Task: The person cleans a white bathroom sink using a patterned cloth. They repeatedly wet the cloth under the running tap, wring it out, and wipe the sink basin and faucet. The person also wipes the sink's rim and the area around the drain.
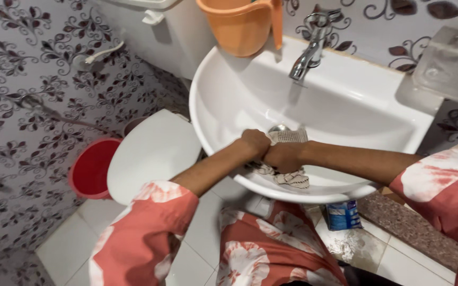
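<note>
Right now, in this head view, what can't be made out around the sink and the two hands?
- Fingers of the left hand and right hand: curled into the cloth, so the grip is hidden.
- Drain: mostly covered by cloth and hands.
- Orange jug: top cut off by the frame edge.
- Red bucket: partly behind the toilet lid.
- Blue packet: under the sink rim, too small to identify.

Left hand (254,144), right hand (283,157): fisted together

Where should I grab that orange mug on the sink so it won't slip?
Probably take the orange mug by its handle, the flat strip on its right side by the tap. Come from above right: it stands upright on the sink rim, body wide and smooth.
</note>
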